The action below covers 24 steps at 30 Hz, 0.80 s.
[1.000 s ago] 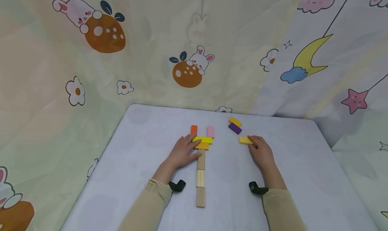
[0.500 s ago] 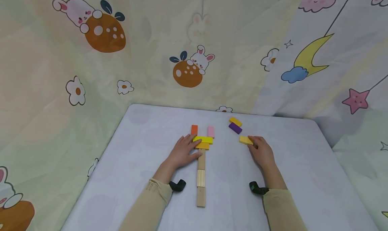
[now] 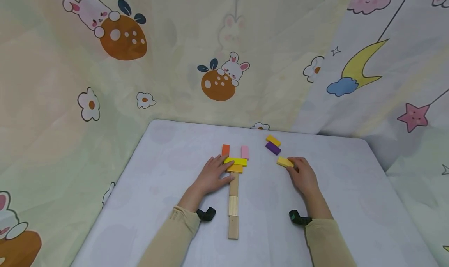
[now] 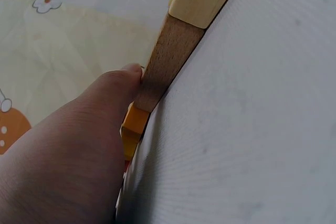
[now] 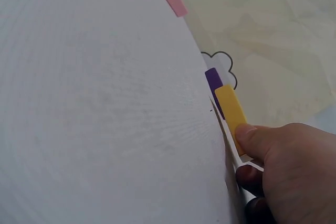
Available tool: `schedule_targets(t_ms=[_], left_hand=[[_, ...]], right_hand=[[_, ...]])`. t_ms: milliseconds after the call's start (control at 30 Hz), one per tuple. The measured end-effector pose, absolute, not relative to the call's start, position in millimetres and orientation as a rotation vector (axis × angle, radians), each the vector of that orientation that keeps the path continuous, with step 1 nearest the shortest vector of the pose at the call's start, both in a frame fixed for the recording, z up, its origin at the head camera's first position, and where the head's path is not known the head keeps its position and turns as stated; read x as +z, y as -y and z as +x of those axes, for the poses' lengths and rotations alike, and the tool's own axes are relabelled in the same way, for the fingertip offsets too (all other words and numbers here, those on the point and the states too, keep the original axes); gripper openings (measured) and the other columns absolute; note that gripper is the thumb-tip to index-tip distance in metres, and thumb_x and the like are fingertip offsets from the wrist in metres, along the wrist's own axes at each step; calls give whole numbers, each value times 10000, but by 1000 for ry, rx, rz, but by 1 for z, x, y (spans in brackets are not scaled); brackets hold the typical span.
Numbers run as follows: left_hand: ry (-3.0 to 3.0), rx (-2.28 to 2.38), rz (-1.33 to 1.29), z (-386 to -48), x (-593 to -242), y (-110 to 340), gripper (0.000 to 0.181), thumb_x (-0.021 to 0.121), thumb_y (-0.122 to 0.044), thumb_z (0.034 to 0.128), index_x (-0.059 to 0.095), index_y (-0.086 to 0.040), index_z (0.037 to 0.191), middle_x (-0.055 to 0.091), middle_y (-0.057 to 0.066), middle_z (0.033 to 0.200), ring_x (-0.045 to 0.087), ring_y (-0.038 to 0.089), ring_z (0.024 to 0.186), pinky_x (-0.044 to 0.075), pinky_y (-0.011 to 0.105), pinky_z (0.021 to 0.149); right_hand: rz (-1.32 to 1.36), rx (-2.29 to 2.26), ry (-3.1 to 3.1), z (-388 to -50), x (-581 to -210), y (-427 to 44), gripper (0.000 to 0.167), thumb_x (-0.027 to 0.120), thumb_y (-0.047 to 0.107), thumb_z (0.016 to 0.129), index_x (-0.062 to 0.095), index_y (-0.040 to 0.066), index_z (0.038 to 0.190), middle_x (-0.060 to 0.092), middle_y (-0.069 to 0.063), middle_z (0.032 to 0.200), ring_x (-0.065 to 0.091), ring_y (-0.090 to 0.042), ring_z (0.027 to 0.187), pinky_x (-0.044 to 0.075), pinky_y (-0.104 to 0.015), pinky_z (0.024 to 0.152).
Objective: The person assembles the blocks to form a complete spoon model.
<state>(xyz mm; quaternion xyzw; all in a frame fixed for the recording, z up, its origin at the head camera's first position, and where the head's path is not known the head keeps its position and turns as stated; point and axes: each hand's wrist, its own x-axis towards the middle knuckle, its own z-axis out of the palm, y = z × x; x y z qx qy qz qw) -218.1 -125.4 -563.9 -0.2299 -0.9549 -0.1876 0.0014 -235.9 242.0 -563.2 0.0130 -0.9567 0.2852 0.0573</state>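
Note:
My left hand (image 3: 210, 176) lies at the left of a line of blocks, its fingers extended. Fingertips touch the bright yellow block (image 3: 238, 161) and reach toward the orange-yellow block (image 3: 235, 168). In the left wrist view, the thumb rests against a plain wooden block (image 4: 170, 43). Between thumb and fingers, my right hand (image 3: 304, 176) pinches one end of a pale yellow block (image 5: 229, 108). That block is on or just above the table, right of the line; which one I cannot tell. An orange-red block (image 3: 225, 149) and a pink block (image 3: 245, 152) stand beyond the bright yellow one.
A purple block (image 3: 273, 148) and a golden yellow block (image 3: 273, 140) lie together toward the table's far edge. More plain wooden blocks (image 3: 233, 205) continue the line toward me. A patterned cloth (image 3: 175, 64) hangs behind the white table (image 3: 266, 228).
The pale yellow block has turned slightly in my right hand, its free end now pointing a little farther away. My left hand stays in place on the blocks.

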Motion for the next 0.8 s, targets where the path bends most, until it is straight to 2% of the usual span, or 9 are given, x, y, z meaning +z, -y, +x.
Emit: schedule_targets(t_ms=[333, 567, 800], left_hand=[[3019, -579, -708, -218, -564, 125, 641, 492, -613, 960, 415, -297, 1512, 266, -2, 1638, 227, 289, 1518, 153, 492, 1250], [3031, -597, -700, -219, -568, 124, 646, 489, -625, 956, 400, -317, 1517, 252, -23, 1643, 217, 276, 1523, 133, 476, 1256], [3027, -567, -702, -221, -568, 125, 647, 475, -635, 956, 397, -323, 1518, 247, -26, 1645, 219, 276, 1522, 141, 475, 1255]], right_hand=[[48, 934, 2892, -235, -558, -242, 394, 587, 236, 1004, 567, 105, 1375, 515, -159, 1350, 545, -291, 1044, 495, -501, 886], [56, 990, 2892, -236, -553, -239, 378, 571, 236, 1011, 567, 129, 1373, 514, -129, 1350, 545, -255, 995, 490, -392, 807], [144, 1078, 2905, -242, -542, -221, 368, 557, 208, 1014, 560, 141, 1377, 517, -108, 1348, 538, -241, 991, 484, -334, 775]])
